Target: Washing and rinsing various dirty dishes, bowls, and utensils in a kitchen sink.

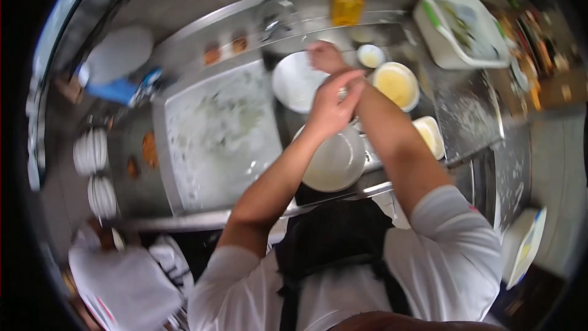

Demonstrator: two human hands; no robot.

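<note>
My left hand point(334, 103) lies against my right forearm near the wrist, its fingers apart. Beyond it, my right hand point(325, 56) is blurred over the edge of a white bowl point(294, 82); whether its fingers are closed I cannot tell. Below my left hand stands a large round bowl point(335, 161) with a pale inside. Right of my forearms are a small white bowl point(371, 56), a white bowl of yellow contents point(396, 85) and a squarish white dish point(431, 137) with yellow contents. A sink basin of foamy water point(220, 133) lies to the left.
A faucet point(275, 18) and an amber pump bottle point(347, 7) stand at the back. A white plastic tub point(464, 27) is at the right rear. White dishes point(90, 151) are stacked at the far left. Another person point(126, 280) is at the lower left.
</note>
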